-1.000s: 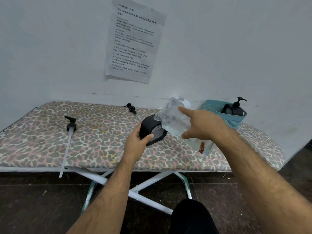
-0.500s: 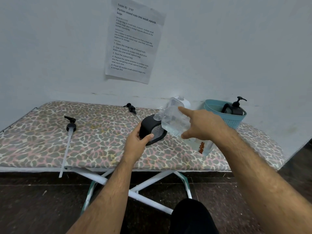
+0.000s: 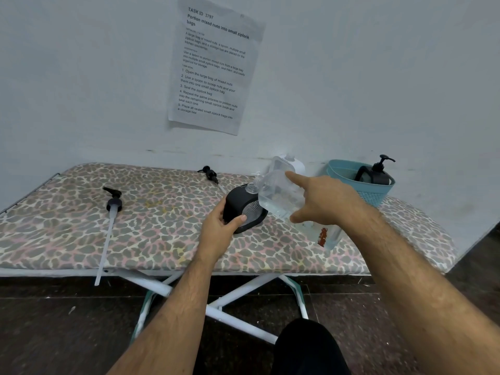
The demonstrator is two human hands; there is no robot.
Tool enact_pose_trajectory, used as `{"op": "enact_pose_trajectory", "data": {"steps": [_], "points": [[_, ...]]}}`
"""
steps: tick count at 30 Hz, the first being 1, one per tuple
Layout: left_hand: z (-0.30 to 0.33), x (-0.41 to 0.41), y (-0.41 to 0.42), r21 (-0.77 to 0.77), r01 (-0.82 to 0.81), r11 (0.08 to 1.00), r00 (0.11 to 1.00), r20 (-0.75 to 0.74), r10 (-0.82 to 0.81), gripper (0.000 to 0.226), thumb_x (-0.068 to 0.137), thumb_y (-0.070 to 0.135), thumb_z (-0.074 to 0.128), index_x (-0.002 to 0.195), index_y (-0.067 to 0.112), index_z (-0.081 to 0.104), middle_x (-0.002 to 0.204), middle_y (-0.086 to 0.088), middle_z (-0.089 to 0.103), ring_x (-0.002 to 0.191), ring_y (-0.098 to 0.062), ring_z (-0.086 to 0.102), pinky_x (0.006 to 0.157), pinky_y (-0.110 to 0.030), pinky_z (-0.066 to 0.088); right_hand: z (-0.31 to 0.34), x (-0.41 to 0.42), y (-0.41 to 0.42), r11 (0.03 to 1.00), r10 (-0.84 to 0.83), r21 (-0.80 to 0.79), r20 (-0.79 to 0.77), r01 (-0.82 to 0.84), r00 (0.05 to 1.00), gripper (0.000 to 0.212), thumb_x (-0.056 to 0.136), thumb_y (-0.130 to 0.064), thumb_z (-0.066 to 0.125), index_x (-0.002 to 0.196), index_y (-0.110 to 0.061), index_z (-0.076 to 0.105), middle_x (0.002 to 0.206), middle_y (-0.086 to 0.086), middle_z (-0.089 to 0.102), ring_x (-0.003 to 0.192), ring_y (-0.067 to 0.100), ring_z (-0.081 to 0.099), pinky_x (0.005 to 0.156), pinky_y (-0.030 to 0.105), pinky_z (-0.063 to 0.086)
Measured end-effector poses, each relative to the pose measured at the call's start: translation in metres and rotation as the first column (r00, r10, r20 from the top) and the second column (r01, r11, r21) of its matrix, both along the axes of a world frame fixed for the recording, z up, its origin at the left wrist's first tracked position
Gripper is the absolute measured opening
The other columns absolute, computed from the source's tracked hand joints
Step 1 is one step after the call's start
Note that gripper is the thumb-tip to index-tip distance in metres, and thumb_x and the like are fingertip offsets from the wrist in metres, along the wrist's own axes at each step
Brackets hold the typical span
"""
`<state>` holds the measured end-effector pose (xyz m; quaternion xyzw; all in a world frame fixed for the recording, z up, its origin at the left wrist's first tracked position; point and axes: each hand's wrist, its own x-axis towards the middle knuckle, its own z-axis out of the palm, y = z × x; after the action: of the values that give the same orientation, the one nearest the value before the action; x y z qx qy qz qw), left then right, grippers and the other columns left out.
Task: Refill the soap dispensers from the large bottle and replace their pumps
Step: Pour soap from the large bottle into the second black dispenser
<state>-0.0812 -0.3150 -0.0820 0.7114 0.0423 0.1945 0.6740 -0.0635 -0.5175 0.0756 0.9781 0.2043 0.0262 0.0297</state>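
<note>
A black soap dispenser (image 3: 240, 205) without its pump stands on the leopard-print board (image 3: 162, 228); my left hand (image 3: 220, 230) grips its near side. My right hand (image 3: 322, 203) holds the large clear bottle (image 3: 278, 198) tilted left, its mouth over the dispenser's opening, forefinger stretched along the top. One loose black pump (image 3: 112, 205) with a long white tube lies at the left, another pump (image 3: 209, 174) lies at the back. A second black dispenser (image 3: 374, 174) with its pump on sits in the teal basket (image 3: 376, 193).
A white container (image 3: 292, 165) stands against the wall behind the bottle. A printed sheet (image 3: 213, 66) hangs on the wall. The board rests on a white cross frame (image 3: 235, 296) over a dark floor; my knee (image 3: 308, 345) is below.
</note>
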Motion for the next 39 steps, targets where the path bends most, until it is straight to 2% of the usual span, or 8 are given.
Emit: {"op": "enact_pose_trajectory", "data": {"steps": [15, 19, 24, 27, 39], "points": [[0.0001, -0.0013, 0.0003, 0.019, -0.004, 1.000, 1.000, -0.002, 0.004, 0.058, 0.088, 0.013, 0.071, 0.139, 0.031, 0.051, 0.116, 0.024, 0.062, 0.108, 0.007, 0.060, 0.081, -0.007, 0.049, 0.0003, 0.0005, -0.0007, 1.000, -0.006, 0.011, -0.003, 0.006, 1.000, 0.095, 0.077, -0.049, 0.075, 0.152, -0.045, 0.017, 0.070, -0.015, 0.047, 0.079, 0.012, 0.060, 0.069, 0.033, 0.056], [0.0027, -0.0023, -0.0009, 0.023, -0.004, 1.000, 1.000, -0.001, 0.004, 0.054, 0.088, 0.012, 0.071, 0.129, 0.041, 0.050, 0.111, 0.026, 0.061, 0.100, 0.015, 0.059, 0.077, -0.004, 0.047, 0.0004, 0.0006, -0.0013, 1.000, -0.003, 0.010, -0.001, 0.003, 1.000, 0.093, 0.076, -0.049, 0.075, 0.151, -0.045, 0.019, 0.078, -0.015, 0.050, 0.085, 0.014, 0.062, 0.072, 0.036, 0.058], [0.0018, -0.0026, -0.0011, 0.026, -0.001, 1.000, 1.000, 0.002, 0.001, 0.055, 0.089, 0.011, 0.070, 0.134, 0.034, 0.051, 0.113, 0.025, 0.061, 0.099, 0.017, 0.058, 0.077, -0.003, 0.046, -0.0010, 0.0011, -0.0015, 1.000, -0.005, 0.012, 0.004, 0.005, 1.000, 0.093, 0.077, -0.050, 0.075, 0.151, -0.045, 0.018, 0.095, -0.010, 0.060, 0.087, 0.014, 0.062, 0.075, 0.037, 0.058], [0.0030, -0.0030, -0.0013, 0.020, 0.000, 1.000, 1.000, -0.005, 0.001, 0.054, 0.089, 0.012, 0.070, 0.131, 0.038, 0.049, 0.112, 0.027, 0.060, 0.097, 0.020, 0.057, 0.076, -0.001, 0.045, -0.0015, 0.0013, -0.0023, 1.000, -0.007, 0.013, 0.010, 0.007, 1.000, 0.094, 0.077, -0.050, 0.075, 0.151, -0.045, 0.018, 0.110, -0.007, 0.066, 0.089, 0.015, 0.063, 0.075, 0.037, 0.058], [0.0024, -0.0027, -0.0014, 0.006, -0.005, 1.000, 1.000, -0.009, 0.005, 0.055, 0.088, 0.013, 0.071, 0.133, 0.037, 0.050, 0.111, 0.028, 0.061, 0.098, 0.017, 0.059, 0.077, -0.004, 0.047, 0.0013, -0.0005, -0.0003, 1.000, -0.009, 0.014, -0.013, 0.009, 1.000, 0.094, 0.078, -0.049, 0.075, 0.152, -0.044, 0.017, 0.091, -0.011, 0.056, 0.085, 0.013, 0.060, 0.073, 0.036, 0.058]]}}
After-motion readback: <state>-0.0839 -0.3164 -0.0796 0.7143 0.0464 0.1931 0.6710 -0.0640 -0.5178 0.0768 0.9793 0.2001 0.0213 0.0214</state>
